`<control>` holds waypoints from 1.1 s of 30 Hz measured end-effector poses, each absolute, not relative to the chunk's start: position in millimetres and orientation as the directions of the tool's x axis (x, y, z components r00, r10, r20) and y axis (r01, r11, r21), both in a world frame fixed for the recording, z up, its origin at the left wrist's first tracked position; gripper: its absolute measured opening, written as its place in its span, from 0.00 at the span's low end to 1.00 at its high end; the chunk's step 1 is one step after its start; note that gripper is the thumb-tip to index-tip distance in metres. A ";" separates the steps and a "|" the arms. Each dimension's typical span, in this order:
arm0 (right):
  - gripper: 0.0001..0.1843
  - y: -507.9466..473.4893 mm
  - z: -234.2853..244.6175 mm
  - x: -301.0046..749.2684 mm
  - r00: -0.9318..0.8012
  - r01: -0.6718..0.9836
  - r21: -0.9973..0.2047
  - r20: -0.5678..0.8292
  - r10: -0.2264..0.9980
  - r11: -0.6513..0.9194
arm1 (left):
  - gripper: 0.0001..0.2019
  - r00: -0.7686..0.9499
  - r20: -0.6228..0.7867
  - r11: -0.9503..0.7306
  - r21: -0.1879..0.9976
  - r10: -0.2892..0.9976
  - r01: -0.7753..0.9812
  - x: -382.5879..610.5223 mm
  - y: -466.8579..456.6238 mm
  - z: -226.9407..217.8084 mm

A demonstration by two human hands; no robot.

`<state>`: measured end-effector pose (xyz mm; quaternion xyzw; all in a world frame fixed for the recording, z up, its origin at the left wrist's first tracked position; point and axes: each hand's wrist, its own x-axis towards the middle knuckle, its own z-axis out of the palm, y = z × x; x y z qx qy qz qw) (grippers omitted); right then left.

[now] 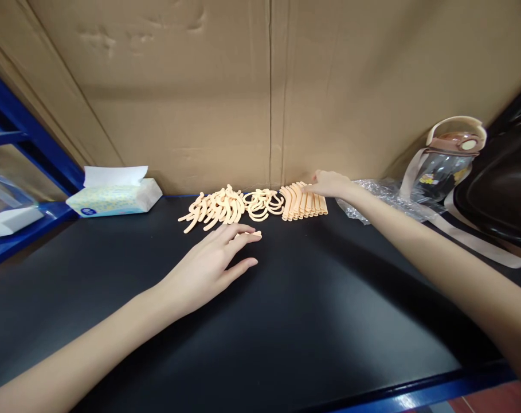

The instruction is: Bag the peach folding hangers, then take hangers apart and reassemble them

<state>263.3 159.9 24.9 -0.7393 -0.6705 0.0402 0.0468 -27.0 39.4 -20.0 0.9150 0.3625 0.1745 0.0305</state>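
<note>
Peach tubes [295, 202], right hand [330, 185] at them, left hand [212, 257] at small piece [258, 233]

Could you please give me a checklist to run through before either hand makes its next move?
1. Left hand at the small peach piece on the black tabletop: ok, fingers over it, thumb apart.
2. Right hand gripping one of the peach curved tubes: cannot tell, fingertips unclear.
3. Tubes side by side in a row: ok.
4. Thin peach rings well apart from their neighbours: not ok, crowded between tubes and the heap of peach curved pieces.
5. White-and-yellow tissue pack apart from the heap: ok.
</note>
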 end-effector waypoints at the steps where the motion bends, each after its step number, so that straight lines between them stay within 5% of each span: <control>1: 0.30 160.0 24.8 262.7 0.102 0.987 -0.124 -0.001 0.995 -0.101 | 0.18 0.678 0.298 -0.737 0.183 0.672 0.650 -26.9 39.4 -20.1; 15: 0.21 158.3 18.5 257.2 0.138 0.973 -0.185 -0.006 0.990 -0.136 | 0.17 0.702 0.281 -0.753 0.169 0.655 0.635 -25.3 37.5 -20.1; 33: 0.23 153.7 31.3 259.5 0.181 0.958 -0.237 0.063 0.981 -0.161 | 0.13 0.579 0.373 -0.670 0.186 0.725 0.719 -29.6 44.6 -20.3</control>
